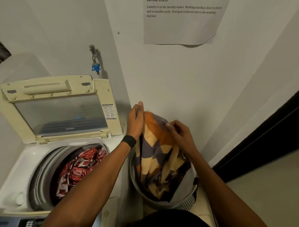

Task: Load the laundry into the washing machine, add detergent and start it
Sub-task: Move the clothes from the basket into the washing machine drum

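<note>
Both hands, left hand (pixel 135 123) and right hand (pixel 179 132), pinch the patterned cloth (pixel 155 154) by its bunched top above the basket (pixel 161 205); soft, limp, likely light, will drape.

Frame edges cut off the notice heading (pixel 157 0) and the control panel (pixel 30 223).
</note>
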A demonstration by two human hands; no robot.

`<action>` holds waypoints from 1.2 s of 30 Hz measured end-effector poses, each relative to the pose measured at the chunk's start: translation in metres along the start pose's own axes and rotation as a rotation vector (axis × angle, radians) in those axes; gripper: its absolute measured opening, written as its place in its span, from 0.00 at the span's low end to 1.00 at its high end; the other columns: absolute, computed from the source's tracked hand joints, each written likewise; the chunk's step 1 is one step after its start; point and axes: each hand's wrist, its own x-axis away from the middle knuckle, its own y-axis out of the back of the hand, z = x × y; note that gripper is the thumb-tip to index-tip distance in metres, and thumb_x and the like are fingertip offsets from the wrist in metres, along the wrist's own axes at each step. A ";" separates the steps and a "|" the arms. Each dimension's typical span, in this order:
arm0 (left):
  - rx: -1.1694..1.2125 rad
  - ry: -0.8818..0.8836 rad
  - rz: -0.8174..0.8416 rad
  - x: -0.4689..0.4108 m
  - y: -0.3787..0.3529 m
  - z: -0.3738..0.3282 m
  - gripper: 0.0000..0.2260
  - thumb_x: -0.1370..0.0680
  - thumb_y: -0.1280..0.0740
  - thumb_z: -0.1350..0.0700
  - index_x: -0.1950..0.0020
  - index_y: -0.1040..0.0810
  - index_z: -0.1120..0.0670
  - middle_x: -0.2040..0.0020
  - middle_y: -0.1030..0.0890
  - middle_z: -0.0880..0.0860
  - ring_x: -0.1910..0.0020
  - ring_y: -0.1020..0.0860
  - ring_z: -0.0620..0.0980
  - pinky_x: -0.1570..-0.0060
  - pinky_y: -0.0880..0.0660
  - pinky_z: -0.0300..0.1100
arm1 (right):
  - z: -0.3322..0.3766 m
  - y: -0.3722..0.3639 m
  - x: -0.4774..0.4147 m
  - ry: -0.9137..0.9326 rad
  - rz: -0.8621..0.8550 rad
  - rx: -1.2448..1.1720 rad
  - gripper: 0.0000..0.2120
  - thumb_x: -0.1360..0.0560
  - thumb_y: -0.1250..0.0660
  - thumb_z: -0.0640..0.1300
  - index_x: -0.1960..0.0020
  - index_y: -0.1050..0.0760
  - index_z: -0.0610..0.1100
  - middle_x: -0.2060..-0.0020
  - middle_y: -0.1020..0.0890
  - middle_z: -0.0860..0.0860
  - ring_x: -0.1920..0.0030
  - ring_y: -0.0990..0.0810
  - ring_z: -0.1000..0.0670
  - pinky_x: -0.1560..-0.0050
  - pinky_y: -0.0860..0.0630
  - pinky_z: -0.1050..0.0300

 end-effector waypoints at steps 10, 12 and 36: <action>0.012 -0.002 0.045 0.007 -0.027 -0.009 0.12 0.15 0.37 0.52 0.55 0.33 0.54 0.63 0.30 0.50 0.68 0.30 0.38 0.63 0.29 0.31 | 0.042 -0.007 -0.016 0.036 0.259 -0.088 0.10 0.17 0.34 0.48 0.38 0.20 0.50 0.52 0.15 0.55 0.51 0.16 0.53 0.50 0.19 0.60; 0.009 -0.019 0.003 0.004 -0.024 -0.010 0.12 0.14 0.38 0.54 0.56 0.35 0.54 0.63 0.33 0.49 0.68 0.32 0.36 0.63 0.31 0.29 | 0.032 -0.011 -0.005 0.011 0.279 -0.067 0.12 0.18 0.34 0.52 0.35 0.24 0.51 0.52 0.15 0.54 0.52 0.15 0.51 0.51 0.17 0.55; 0.157 0.128 -0.122 -0.026 0.009 -0.016 0.19 0.15 0.41 0.41 0.60 0.30 0.51 0.71 0.27 0.51 0.66 0.23 0.55 0.60 0.21 0.49 | -0.018 -0.009 0.011 -0.058 0.214 0.071 0.18 0.17 0.37 0.56 0.58 0.23 0.44 0.69 0.22 0.46 0.70 0.24 0.49 0.66 0.26 0.49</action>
